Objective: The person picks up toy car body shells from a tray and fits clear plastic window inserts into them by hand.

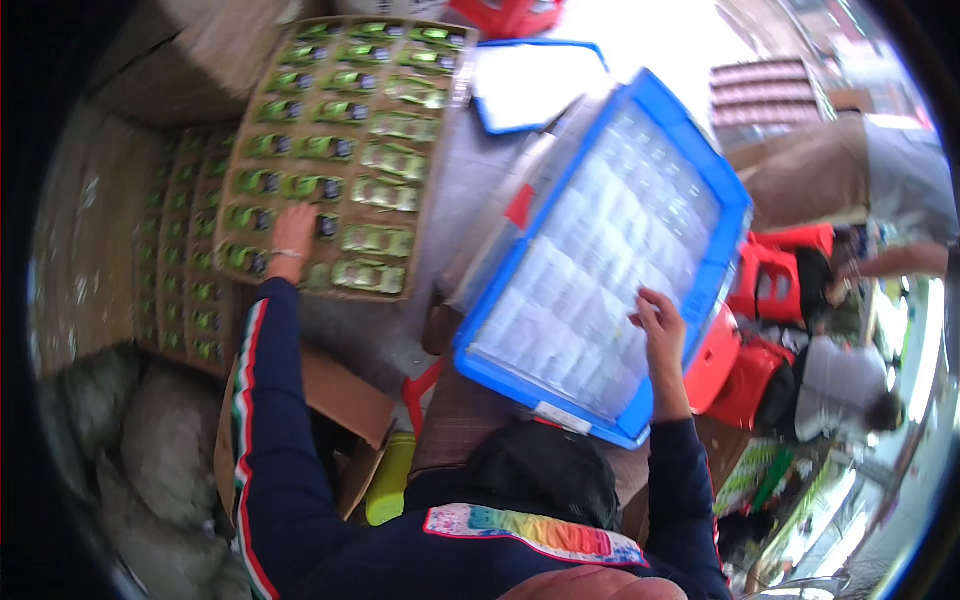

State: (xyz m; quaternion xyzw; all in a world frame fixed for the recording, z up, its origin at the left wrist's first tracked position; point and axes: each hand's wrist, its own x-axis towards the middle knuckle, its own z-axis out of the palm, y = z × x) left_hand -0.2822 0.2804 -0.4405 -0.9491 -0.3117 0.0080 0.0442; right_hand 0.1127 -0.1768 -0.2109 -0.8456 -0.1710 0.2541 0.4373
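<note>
My left hand [293, 230] reaches down into a cardboard tray [228, 200] holding rows of small green toy cars [327, 148]. Its fingers rest among the cars in the lower rows. They are blurred, so I cannot make out whether they grip one. On my right, a blue-rimmed tray [480, 368] lies tilted across my lap, filled with rows of clear and whitish plastic pieces [585, 270]. Above its right side hovers my right hand [662, 325], fingers bent and apart, with nothing visible between them.
Another box of green cars [185, 245] stands at the far left by grey sacks [170, 430]. An open carton [340, 395] sits below my left arm. Red stools [770, 280] and other people are on the right. A second blue-edged tray [540, 80] lies beyond.
</note>
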